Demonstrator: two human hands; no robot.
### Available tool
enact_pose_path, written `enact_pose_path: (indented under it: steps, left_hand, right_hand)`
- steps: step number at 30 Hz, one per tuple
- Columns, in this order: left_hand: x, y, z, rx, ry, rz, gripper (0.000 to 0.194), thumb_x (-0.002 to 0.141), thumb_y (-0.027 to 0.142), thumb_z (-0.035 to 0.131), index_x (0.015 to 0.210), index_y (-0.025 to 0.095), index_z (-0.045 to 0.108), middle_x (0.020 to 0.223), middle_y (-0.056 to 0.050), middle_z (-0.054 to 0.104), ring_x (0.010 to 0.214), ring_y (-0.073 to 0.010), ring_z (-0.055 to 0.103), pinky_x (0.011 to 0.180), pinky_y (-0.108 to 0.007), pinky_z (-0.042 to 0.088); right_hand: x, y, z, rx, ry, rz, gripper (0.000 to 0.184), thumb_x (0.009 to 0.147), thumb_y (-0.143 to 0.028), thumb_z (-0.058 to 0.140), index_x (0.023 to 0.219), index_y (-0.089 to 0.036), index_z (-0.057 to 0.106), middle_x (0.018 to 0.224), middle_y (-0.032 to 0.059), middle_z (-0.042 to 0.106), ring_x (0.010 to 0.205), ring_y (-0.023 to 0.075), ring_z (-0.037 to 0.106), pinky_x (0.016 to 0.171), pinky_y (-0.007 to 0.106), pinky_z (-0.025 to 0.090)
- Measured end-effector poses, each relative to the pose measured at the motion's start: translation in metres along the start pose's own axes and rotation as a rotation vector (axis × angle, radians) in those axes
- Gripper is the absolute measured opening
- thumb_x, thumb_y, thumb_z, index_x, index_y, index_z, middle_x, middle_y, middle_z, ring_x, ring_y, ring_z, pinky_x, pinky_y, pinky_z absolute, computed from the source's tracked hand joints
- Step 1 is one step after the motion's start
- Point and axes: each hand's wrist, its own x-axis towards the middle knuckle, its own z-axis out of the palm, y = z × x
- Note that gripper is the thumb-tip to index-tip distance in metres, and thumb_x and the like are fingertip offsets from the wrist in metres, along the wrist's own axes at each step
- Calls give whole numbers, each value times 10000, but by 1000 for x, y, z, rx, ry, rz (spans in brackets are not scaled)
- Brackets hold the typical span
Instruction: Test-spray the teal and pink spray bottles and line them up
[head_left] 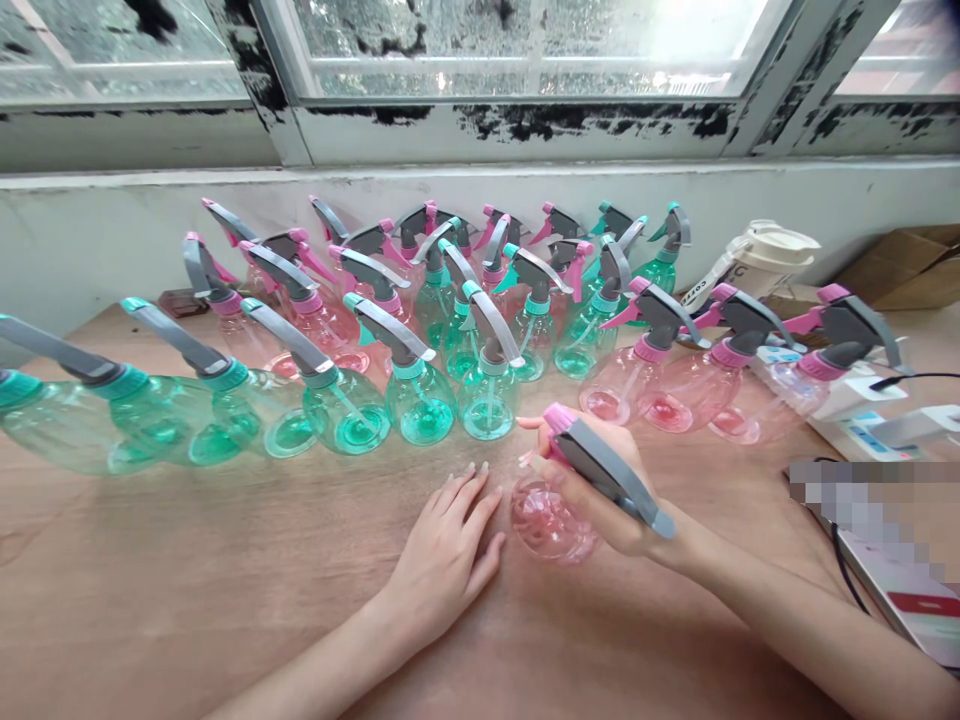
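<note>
My right hand [611, 480] is wrapped around the upper part of a pink spray bottle [551, 525], below its grey and pink trigger head. The clear pink body stands on the wooden table [315, 600], and part of its neck is hidden by my fingers. Just left of that bottle, my left hand [450, 560] lies flat on the tabletop with fingers stretched out, holding nothing. Ahead of my hands is a front row of green spray bottles [426, 412]. To the right of it stand 3 pink spray bottles [670, 395].
Several more pink and green spray bottles crowd the back by the wall [112, 220]. At the right are a white coffee cup [772, 250], a brown paper bag [904, 265], a power strip [862, 430] with plugs and cables, and a partly blurred flat object [892, 570].
</note>
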Motion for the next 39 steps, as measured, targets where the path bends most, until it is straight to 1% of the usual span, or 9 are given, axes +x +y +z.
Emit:
enact_pose_path:
  steps: [5, 9, 17, 20, 24, 27, 30, 34, 39]
  left_hand:
    - [-1, 0, 0, -5, 5, -7, 322, 943, 239, 490, 1237, 144, 581, 1336, -174, 584, 1282, -313, 520, 1040, -508, 469]
    - [0, 1, 0, -2, 11, 2, 312, 942, 227, 487, 1229, 142, 578, 1323, -173, 591, 1291, -309, 512, 1044, -505, 467]
    - [1, 1, -1, 17, -2, 14, 331, 942, 219, 483, 1246, 115, 564, 1345, -191, 574, 1292, -318, 510, 1041, -521, 467]
    - [1, 2, -1, 23, -14, 15, 338, 946, 223, 483, 1259, 116, 556, 1353, -191, 570, 1292, -318, 511, 1036, -522, 470]
    - [1, 1, -1, 30, -8, 15, 344, 946, 226, 488, 1268, 122, 551, 1358, -188, 568, 1292, -318, 511, 1035, -517, 472]
    - [0, 1, 0, 19, 8, 16, 344, 946, 219, 481, 1268, 119, 551, 1363, -190, 564, 1293, -316, 510, 1035, -518, 470]
    - [0, 0, 1, 10, 15, 18, 348, 947, 225, 480, 1272, 125, 551, 1369, -186, 560, 1294, -311, 509, 1041, -516, 465]
    - [0, 1, 1, 16, 9, 20, 339, 949, 226, 478, 1260, 122, 562, 1360, -188, 566, 1292, -314, 512, 1040, -513, 466]
    - [1, 1, 0, 36, -4, 29, 328, 947, 220, 479, 1237, 102, 575, 1331, -203, 581, 1270, -330, 528, 1022, -520, 479]
  right_hand:
    - [-3, -3, -1, -30, 15, 17, 71, 906, -287, 558, 915, -218, 568, 749, -4, 573, 587, 129, 559, 589, 268, 513]
    - [-6, -4, -1, -61, -3, 35, 251, 912, -317, 563, 1145, -226, 583, 836, 26, 632, 637, 146, 605, 617, 265, 529]
    - [-8, -3, 1, -56, 27, 54, 383, 894, -266, 577, 1274, -218, 565, 991, 73, 675, 907, 218, 679, 678, 276, 545]
    - [-9, -2, 2, 0, 41, 70, 448, 882, -258, 599, 1324, -237, 532, 1173, 105, 673, 1011, 243, 680, 732, 297, 573]
    - [-10, -1, 3, 44, 58, 78, 538, 873, -244, 607, 1390, -254, 459, 1382, 132, 572, 1056, 243, 684, 713, 286, 592]
    - [-11, 1, 3, 37, 42, 59, 468, 888, -251, 586, 1348, -241, 498, 1296, 126, 626, 1062, 247, 675, 718, 288, 583]
    - [-11, 0, 2, 17, 27, 62, 349, 898, -240, 571, 1246, -230, 554, 1091, 90, 680, 898, 207, 687, 685, 272, 560]
    - [-7, -3, 0, -13, 35, 70, 189, 888, -248, 581, 1074, -215, 590, 920, 37, 647, 631, 135, 611, 629, 269, 518]
    - [-2, -6, -1, -42, 51, 43, 54, 881, -257, 570, 873, -205, 561, 716, -3, 563, 614, 149, 588, 578, 271, 466]
